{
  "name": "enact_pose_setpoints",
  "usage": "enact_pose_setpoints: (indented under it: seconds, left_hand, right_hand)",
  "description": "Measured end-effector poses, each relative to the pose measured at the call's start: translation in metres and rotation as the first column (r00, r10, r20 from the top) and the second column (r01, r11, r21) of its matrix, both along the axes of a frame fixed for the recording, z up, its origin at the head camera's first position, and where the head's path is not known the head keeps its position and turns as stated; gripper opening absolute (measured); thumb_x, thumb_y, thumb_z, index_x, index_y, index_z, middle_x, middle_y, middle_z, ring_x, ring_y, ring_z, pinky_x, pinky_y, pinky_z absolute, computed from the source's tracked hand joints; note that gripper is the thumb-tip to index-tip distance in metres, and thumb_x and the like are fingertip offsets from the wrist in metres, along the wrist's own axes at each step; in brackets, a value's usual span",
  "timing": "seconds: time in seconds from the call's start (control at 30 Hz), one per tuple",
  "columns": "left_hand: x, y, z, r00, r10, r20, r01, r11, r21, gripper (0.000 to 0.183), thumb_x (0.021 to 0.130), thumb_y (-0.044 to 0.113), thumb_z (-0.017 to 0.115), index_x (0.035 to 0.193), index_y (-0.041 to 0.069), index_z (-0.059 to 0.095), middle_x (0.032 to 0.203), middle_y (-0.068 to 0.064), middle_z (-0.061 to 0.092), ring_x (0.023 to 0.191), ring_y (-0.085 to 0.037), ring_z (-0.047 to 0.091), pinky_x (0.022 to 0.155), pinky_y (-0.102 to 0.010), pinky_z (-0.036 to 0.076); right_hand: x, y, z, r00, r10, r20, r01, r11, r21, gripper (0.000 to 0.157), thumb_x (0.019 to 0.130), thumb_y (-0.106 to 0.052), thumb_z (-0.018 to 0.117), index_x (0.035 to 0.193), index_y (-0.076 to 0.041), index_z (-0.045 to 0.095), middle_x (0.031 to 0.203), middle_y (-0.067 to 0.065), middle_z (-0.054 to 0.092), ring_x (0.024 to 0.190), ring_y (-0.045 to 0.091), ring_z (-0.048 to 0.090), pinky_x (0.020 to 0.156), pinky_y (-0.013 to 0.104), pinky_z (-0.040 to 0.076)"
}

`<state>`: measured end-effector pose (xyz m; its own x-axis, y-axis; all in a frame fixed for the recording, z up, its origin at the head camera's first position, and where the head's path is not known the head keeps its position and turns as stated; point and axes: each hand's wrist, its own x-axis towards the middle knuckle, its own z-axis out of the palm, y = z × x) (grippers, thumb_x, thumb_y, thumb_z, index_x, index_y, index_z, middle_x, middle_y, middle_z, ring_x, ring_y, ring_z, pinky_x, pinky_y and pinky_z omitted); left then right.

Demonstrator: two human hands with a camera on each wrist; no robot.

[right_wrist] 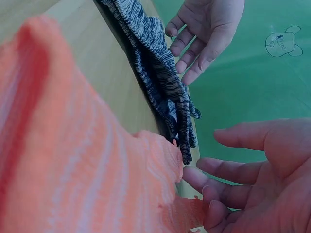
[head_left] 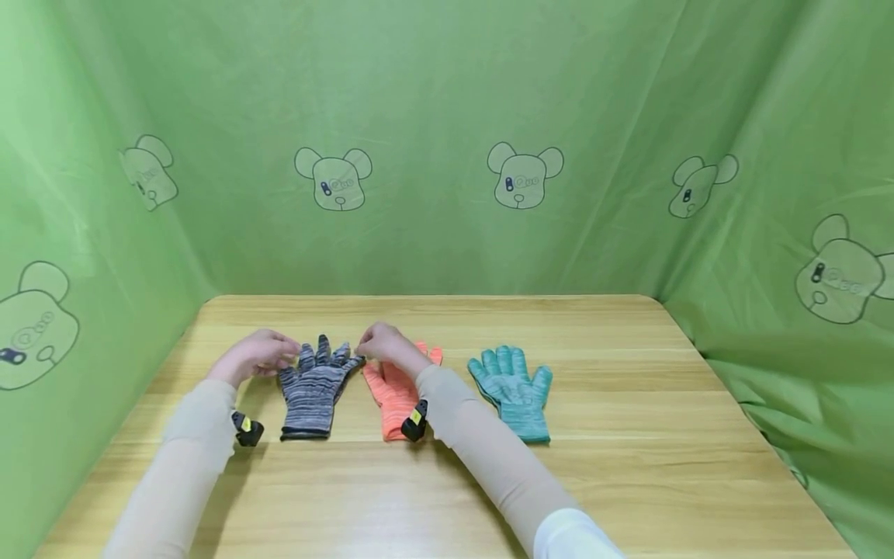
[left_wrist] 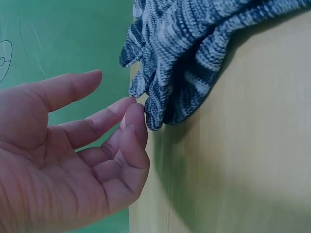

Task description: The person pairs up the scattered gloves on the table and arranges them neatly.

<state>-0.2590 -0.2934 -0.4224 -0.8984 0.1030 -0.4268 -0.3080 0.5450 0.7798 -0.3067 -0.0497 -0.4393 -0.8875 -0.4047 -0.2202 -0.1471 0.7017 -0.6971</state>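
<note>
A grey-and-black knit glove (head_left: 314,392) lies on the table with its cuff toward the person. At its left side is my left hand (head_left: 260,355); in the left wrist view the thumb stands apart and the loosely bent fingertips are right by one glove finger. Whether they touch it I cannot tell. My right hand (head_left: 391,345) reaches over an orange glove (head_left: 394,396), which it partly covers. In the right wrist view its relaxed fingers (right_wrist: 228,170) come close to the grey glove's fingertip, thumb apart. Neither hand grips anything.
A teal glove (head_left: 513,392) lies to the right on the wooden table (head_left: 628,466). Green fabric (head_left: 433,248) with bear-head drawings encloses the back and sides. Small black devices (head_left: 247,428) sit at both wrists.
</note>
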Motion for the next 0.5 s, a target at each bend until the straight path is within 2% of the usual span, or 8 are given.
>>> enact_pose_setpoints:
  seconds: [0.2, 0.37, 0.5]
  left_hand:
    - [-0.0012, 0.0009, -0.0035, 1.0, 0.005, -0.003, -0.005, 1.0, -0.005, 0.042, 0.098, 0.019, 0.053, 0.131, -0.006, 0.051, 0.101, -0.004, 0.066, 0.081, -0.012, 0.056, 0.07, -0.025, 0.047]
    - [-0.0008, 0.0018, -0.0059, 1.0, 0.011, -0.009, -0.011, 1.0, 0.009, 0.043, 0.097, 0.017, 0.054, 0.133, -0.006, 0.048, 0.103, -0.004, 0.066, 0.083, -0.013, 0.056, 0.07, -0.025, 0.046]
    - [0.0, 0.0037, -0.0072, 1.0, 0.02, -0.003, -0.02, 1.0, 0.015, 0.047, 0.097, 0.016, 0.055, 0.136, -0.007, 0.044, 0.103, -0.005, 0.065, 0.084, -0.013, 0.055, 0.07, -0.026, 0.046]
  right_hand:
    - [0.0025, -0.0011, -0.0017, 0.999, 0.03, 0.027, -0.03, 1.0, -0.01, 0.022, 0.091, -0.019, 0.066, 0.107, -0.005, 0.069, 0.107, 0.008, 0.068, 0.08, 0.014, 0.058, 0.077, 0.031, 0.054]
    - [0.0035, -0.0035, -0.0062, 1.0, -0.009, 0.024, 0.011, 0.996, -0.085, 0.022, 0.086, -0.012, 0.07, 0.107, -0.006, 0.068, 0.111, 0.009, 0.066, 0.075, 0.012, 0.053, 0.071, 0.027, 0.05]
    - [0.0042, -0.006, -0.0087, 0.998, -0.046, 0.034, 0.051, 0.986, -0.161, 0.024, 0.079, -0.001, 0.073, 0.102, -0.005, 0.069, 0.107, 0.01, 0.066, 0.068, 0.011, 0.049, 0.062, 0.023, 0.046]
